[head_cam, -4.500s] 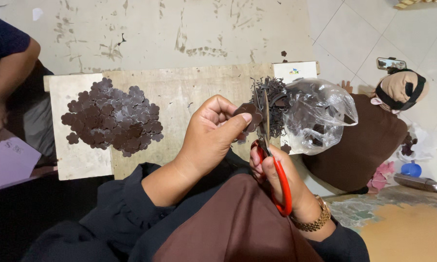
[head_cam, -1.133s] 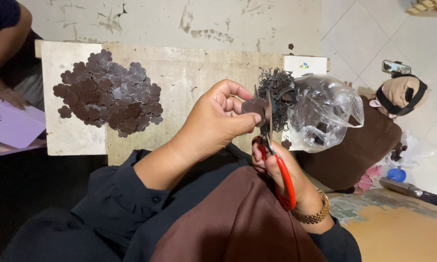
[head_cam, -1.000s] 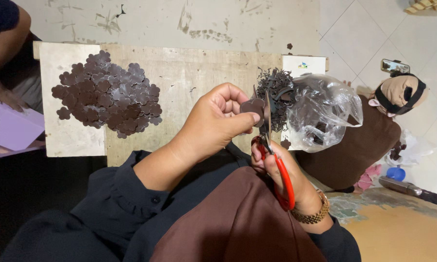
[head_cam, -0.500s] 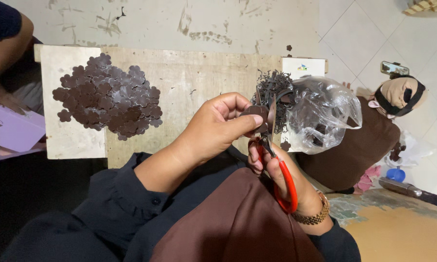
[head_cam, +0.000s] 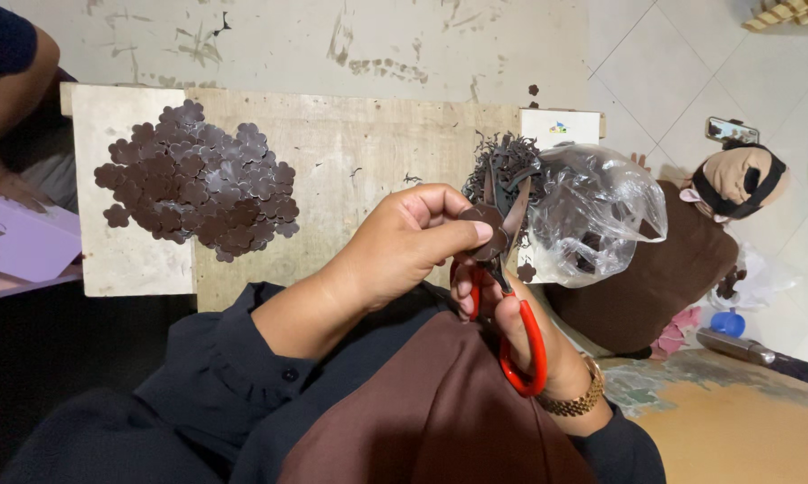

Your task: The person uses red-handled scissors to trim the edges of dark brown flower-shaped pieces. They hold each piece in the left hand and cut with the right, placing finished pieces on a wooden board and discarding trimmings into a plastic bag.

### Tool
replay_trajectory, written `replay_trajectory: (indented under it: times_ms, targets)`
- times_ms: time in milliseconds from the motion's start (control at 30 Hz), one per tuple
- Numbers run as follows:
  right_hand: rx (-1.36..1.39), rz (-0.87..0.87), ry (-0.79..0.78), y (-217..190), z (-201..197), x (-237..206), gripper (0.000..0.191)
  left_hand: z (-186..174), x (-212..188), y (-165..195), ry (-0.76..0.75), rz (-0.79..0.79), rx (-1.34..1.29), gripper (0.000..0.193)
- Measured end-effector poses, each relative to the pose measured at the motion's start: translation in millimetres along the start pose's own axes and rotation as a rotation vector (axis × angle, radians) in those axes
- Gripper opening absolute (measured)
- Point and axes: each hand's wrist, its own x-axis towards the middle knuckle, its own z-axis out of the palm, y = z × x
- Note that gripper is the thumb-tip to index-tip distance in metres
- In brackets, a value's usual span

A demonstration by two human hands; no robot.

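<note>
Scissors (head_cam: pixel 509 296) with red handles sit in the right hand (head_cam: pixel 511 314), whose fingers are curled through and around the loops; the blades point up and away from the person and stand slightly parted around a small dark brown piece (head_cam: pixel 481 220). That piece is pinched between the thumb and fingertips of the left hand (head_cam: pixel 404 242), which is closed on it just in front of the near edge of the wooden surface (head_cam: pixel 359 143), above the person's lap. A gold-coloured watch (head_cam: pixel 576 399) circles the right wrist.

On the left part of the surface lies a pile of flower-shaped brown cutouts (head_cam: pixel 198 184), resting partly on a white board (head_cam: pixel 121 260) at the left edge. Near the right edge a heap of thin dark trimmings (head_cam: pixel 502 161) sits just behind the blades, touching a crumpled clear plastic bag (head_cam: pixel 601 215) that hangs over the right edge. A few stray cutouts lie on the floor beyond the far edge.

At the left edge another person's arm (head_cam: pixel 9 99) reaches down toward a lilac box (head_cam: pixel 18 242). On the floor to the right, a phone (head_cam: pixel 731 130) lies on the tiles.
</note>
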Motion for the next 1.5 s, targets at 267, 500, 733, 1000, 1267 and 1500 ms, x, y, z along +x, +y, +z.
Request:
replay_trajectory:
  times_ms: [267,500,733,1000,1267,1500]
  targets:
    - [0.063,0.008,0.003,7,-5,1,0.073,-2,4,-4,0.015,0.062,0.041,0.007]
    - [0.113,-0.015,0.085,11,3,9,0.067,-6,5,-9,0.034,0.092,0.078,0.008]
    - [0.112,-0.019,0.105,10,5,7,0.058,-4,7,-11,0.050,0.101,0.052,0.011]
    - [0.163,0.015,0.079,13,0,4,0.054,-9,6,-12,0.105,0.116,0.128,0.016]
    - [0.144,0.012,0.079,10,1,2,0.055,-8,5,-12,0.107,0.108,0.108,0.015]
    - [0.089,0.026,0.074,12,0,2,0.055,-7,3,-7,0.146,0.037,0.122,0.013]
